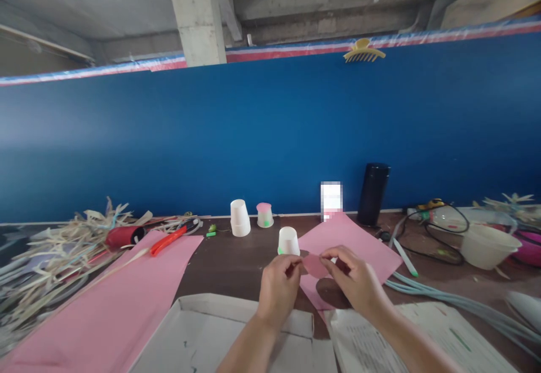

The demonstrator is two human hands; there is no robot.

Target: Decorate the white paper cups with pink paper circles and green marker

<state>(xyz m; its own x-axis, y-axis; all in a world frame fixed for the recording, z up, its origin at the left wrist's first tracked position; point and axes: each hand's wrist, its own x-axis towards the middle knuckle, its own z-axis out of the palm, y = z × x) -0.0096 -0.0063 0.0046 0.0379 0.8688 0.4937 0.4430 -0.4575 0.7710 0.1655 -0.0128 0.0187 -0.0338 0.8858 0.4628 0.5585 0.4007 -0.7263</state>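
Note:
A small round piece of pink paper [315, 267] is stretched between my two hands. My left hand [279, 283] pinches its left edge, and my right hand [353, 280] pinches the right. Below and behind them lies a pink paper sheet [359, 243] with a round hole near its front, through which dark tabletop shows. Just beyond my left hand stands an upside-down white paper cup [288, 240] with a green mark low on its side. Farther back is another upturned cup [265, 215] with a pink top and a green spot, beside stacked white cups [240, 218].
At left, a larger pink sheet [127, 300] lies beside a heap of paper strips [84, 249], with red-handled scissors or a similar tool [168, 241] on it. An open white box [211, 333] is in front. A black flask [373, 194], cables [456, 302] and a white bowl [488, 247] stand right.

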